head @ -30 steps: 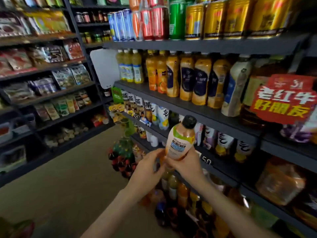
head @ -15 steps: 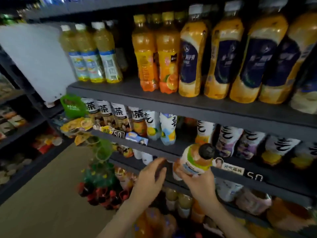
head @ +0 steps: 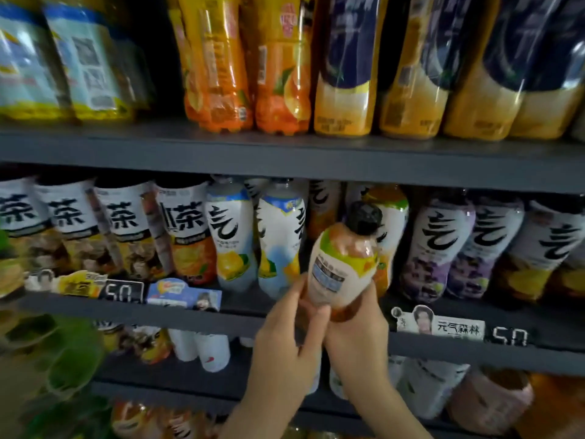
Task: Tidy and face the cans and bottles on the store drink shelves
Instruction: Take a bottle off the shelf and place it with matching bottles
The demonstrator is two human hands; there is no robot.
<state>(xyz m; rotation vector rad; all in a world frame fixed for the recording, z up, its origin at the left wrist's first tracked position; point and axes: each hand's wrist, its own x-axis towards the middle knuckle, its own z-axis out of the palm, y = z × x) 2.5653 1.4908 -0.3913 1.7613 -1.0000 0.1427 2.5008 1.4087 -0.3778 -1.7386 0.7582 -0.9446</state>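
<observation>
Centre frame: left hand [head: 285, 340] and right hand [head: 357, 337] both clasp the bottle [head: 342, 270] at its base. Probably full, with a slick sleeve, so grip mid-body.

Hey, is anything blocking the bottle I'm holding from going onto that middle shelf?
Yes: an orange-labelled bottle stands on the middle shelf directly behind the held bottle; only a narrow dark gap shows to its left.

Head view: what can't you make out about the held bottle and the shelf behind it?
Head view:
Held bottle: label print blurred by motion; lower part covered by left hand and right hand.
Shelf spot behind it: hidden by the bottle.
Upper-shelf orange bottles: caps cut off by top edge.
</observation>
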